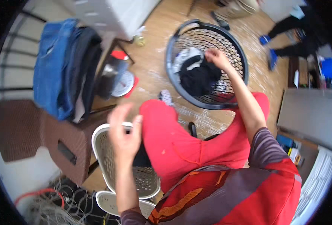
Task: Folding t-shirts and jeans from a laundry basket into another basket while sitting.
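My right hand (218, 58) is over a large dark plastic laundry basket (170, 57) in front of my knees. Its fingers are curled and blurred, right by the black cloth (198, 80) inside; whether they grip any of it I cannot tell. A whitish garment (185, 59) lies beside the black cloth in the same basket. My left hand (124, 130) hangs above the rim of a white perforated basket (100, 146), by my knee, with fingers apart and nothing in them. Some dark cloth (142, 156) shows inside that white basket.
Folded blue jeans (53, 67) and dark trousers (83, 67) are stacked on a brown chair (67, 140) at left. A round dial scale (123, 84) stands near it. Another white basket (107, 201) and tangled cables (62, 202) lie lower left. Two people's legs show beyond.
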The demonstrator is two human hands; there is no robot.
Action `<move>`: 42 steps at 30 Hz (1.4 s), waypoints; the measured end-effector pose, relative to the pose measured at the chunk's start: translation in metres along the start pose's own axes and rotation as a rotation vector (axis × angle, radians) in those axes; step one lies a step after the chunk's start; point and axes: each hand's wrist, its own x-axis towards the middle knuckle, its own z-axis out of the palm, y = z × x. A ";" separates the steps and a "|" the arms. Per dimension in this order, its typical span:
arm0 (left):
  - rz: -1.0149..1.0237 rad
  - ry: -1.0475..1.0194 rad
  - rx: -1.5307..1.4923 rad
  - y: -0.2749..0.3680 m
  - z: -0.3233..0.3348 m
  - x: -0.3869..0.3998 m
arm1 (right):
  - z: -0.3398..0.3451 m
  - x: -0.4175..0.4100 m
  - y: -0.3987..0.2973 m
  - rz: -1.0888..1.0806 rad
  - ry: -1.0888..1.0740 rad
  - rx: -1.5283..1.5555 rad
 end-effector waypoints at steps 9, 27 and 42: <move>-0.051 -0.170 -0.051 0.022 0.107 0.001 | 0.050 -0.017 0.151 0.026 -0.309 -0.439; 0.008 -0.202 -0.083 0.033 0.124 0.015 | -0.122 -0.087 -0.064 -0.365 -0.716 -0.563; 0.187 -0.139 0.201 0.096 0.201 0.003 | -0.421 -0.304 -0.261 -0.922 0.568 -0.026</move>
